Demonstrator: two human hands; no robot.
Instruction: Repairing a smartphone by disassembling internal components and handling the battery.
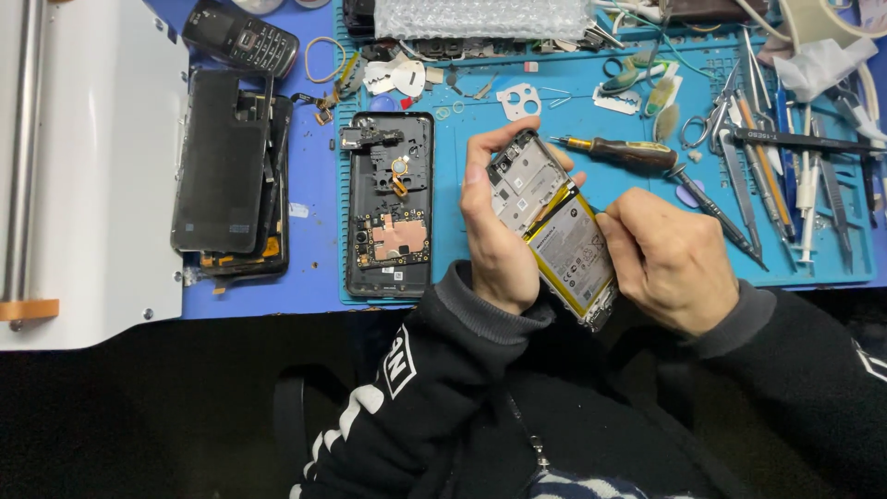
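Holding the opened smartphone w/ its bare metal mid-frame and yellow-edged grey battery (554, 231) up off the desk (314, 231), I had both hands on it at once. Its long axis ran diagonal, top end up-left toward the teal silicone repair mat (462, 185), bottom end down-right toward my chest. My left hand (499, 231) was closed round the upper half, thumb on the near long edge, fingers curled over the top corner. My right hand (670, 263) was closed on the lower half from the right side, thumb pressed at the battery's right edge; whether it pinched anything small there I couldn't tell. So the phone sat between the hands, touching both, neither clearly nearer, w/ the battery face toward the cam.

Left of it, flat on the mat, lay a black phone rear housing w/ exposed copper-coloured board (390, 208), well apart from the left hand. Just beyond the phone's top end lay a brown-handled screwdriver (619, 150), tip pointing left, nearer the right hand than the left. A row of tweezers and metal pry tools (767, 176) sat farther right on the mat.
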